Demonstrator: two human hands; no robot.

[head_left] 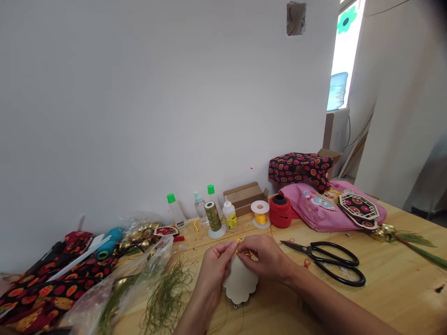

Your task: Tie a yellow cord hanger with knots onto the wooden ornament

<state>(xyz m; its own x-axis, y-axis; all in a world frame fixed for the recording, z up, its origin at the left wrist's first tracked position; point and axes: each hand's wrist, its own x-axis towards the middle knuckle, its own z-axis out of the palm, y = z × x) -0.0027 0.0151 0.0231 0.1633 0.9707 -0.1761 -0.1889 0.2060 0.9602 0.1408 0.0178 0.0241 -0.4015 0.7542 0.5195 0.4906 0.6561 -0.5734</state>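
Note:
Close to the table's front, a pale scalloped plaque hangs with its narrow end up, between my two hands. My left hand is closed on its upper left edge, thumb near the top. With fingertips pinched together, my right hand grips a thin yellow cord at the plaque's top. Part of the cord is hidden behind the fingers. A small metal loop shows at the plaque's lower edge. To the right lie black-handled scissors, blades pointing toward my hands.
Behind my hands stand an olive thread cone, a glue bottle, a yellow cord spool and a red thread cone. Green threads and patterned fabric lie left. A pink bag with an octagonal ornament lies right.

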